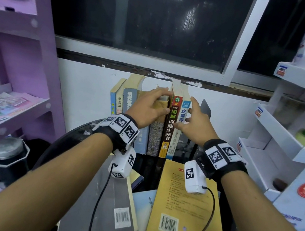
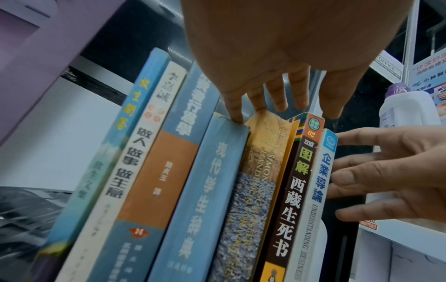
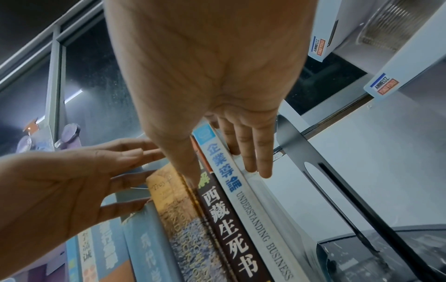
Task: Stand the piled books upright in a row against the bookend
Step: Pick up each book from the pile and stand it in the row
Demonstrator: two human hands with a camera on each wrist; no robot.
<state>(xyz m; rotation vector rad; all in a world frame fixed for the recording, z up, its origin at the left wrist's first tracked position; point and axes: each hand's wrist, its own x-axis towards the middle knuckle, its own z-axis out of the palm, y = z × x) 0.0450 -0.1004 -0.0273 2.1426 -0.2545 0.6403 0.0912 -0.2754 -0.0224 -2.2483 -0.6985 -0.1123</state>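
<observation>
Several books stand upright in a row at the back of the round black table point(image 1: 57, 146). My left hand point(image 1: 162, 101) point(image 2: 277, 99) rests on top of the middle ones, fingertips touching a blue book point(image 2: 210, 190) and a yellow-and-lavender book point(image 2: 253, 181). My right hand point(image 1: 190, 115) point(image 3: 229, 152) lays straight fingers on the outer cover of the white book point(image 1: 177, 137) point(image 3: 260, 219) at the row's right end. Its thumb presses the spine of the brown book point(image 1: 169, 130) point(image 3: 229, 219). The black bookend point(image 1: 206, 108) point(image 3: 321, 181) stands just right of the row, a gap between them.
A yellow book point(image 1: 182, 211), a grey book point(image 1: 108, 204) and a pale blue one point(image 1: 144, 200) lie flat at the table's near side. A purple shelf point(image 1: 23, 73) stands left, a white shelf point(image 1: 277, 136) right, a dark flask point(image 1: 9, 156) lower left.
</observation>
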